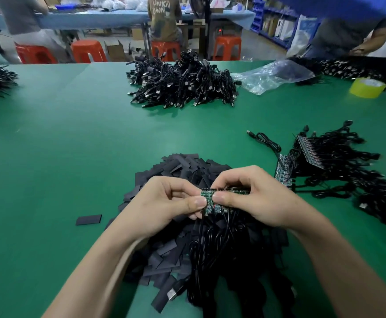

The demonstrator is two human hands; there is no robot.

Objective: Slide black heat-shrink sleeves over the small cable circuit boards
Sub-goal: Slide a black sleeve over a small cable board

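An assembly workshop: long green worktable (pixel 72 134), heaped black cables (pixel 182 81), red stools (pixel 88 51), blue storage bins (pixel 259 10).

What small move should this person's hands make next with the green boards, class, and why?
Probably bend the strip of green boards to snap off its end board. The left hand and right hand both pinch the strip, thumbs side by side as if at a joint. The boards look joined, so none seems ready for a sleeve from the pile of black sleeves below.

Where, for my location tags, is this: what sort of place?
Probably a cable-assembly workshop: a green-matted work table, a heap of black USB cables, a pile of flat black heat-shrink sleeves.
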